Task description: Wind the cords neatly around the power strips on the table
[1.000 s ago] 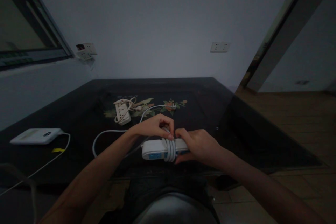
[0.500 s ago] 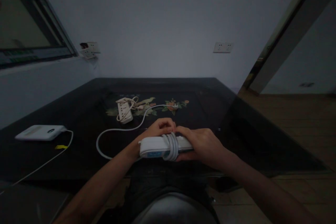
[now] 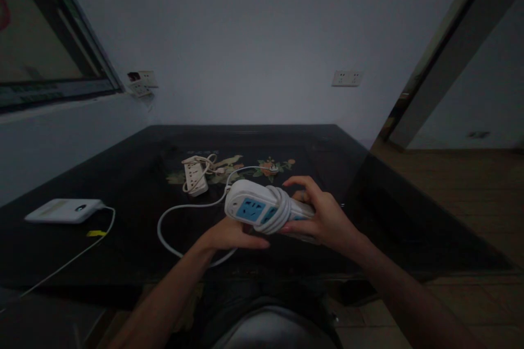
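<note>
A white power strip (image 3: pixel 250 192) with blue socket faces is held tilted above the dark table, its sockets towards me. Several turns of its white cord (image 3: pixel 281 210) are wrapped around its middle. My right hand (image 3: pixel 323 212) is closed around the strip's right end, thumb in front and fingers behind. Under the left end lies my left hand (image 3: pixel 231 234), its thumb stretched out and apart from the sockets; its other fingers are mostly hidden behind the strip. Loose cord loops left across the table, and its plug (image 3: pixel 273 168) rests on the floral pattern.
A second, cream power strip (image 3: pixel 196 177) with its own tangled cord lies farther back. At the left is a white power bank-like device (image 3: pixel 65 211) with a thin cable and a yellow tag (image 3: pixel 96 233). Wall sockets (image 3: pixel 347 78) sit above the table (image 3: pixel 368 202).
The strip has turned so its blue sockets face me, its left end raised. My left hand has moved from behind the wrapped cord to below the left end. The right hand keeps its hold.
</note>
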A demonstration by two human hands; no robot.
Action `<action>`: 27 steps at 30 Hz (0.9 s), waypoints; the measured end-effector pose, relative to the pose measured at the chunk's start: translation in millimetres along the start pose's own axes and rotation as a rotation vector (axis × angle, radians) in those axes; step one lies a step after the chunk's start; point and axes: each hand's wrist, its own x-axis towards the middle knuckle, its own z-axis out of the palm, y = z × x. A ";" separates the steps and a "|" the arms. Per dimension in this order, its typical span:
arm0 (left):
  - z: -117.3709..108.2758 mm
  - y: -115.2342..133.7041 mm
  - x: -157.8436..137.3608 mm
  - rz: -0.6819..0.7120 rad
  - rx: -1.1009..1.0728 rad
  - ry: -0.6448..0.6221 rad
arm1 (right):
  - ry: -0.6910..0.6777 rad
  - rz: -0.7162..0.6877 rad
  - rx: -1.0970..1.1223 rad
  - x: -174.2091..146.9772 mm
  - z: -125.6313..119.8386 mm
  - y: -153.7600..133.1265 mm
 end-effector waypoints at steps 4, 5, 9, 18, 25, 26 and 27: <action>13.0 2.5 -0.4 -0.035 -0.033 0.119 | -0.018 0.040 0.031 5.0 2.8 -2.2; 15.4 0.3 0.7 -0.047 -0.058 0.194 | -0.027 0.041 0.026 6.2 3.5 -3.7; 20.2 -10.8 3.6 -0.051 -0.155 0.363 | -0.064 0.034 0.012 10.1 2.4 -10.5; 25.6 -22.4 8.8 0.131 -0.475 0.529 | -0.161 0.011 0.518 0.1 -3.0 16.7; 37.6 -23.5 7.0 0.014 -0.526 0.462 | 0.007 0.174 0.686 -20.0 31.0 40.0; 38.7 -23.3 6.5 -0.002 -0.522 0.451 | 0.017 0.207 0.716 -21.7 33.9 39.8; 39.5 -23.3 6.2 -0.014 -0.516 0.439 | 0.022 0.244 0.742 -23.3 36.0 39.2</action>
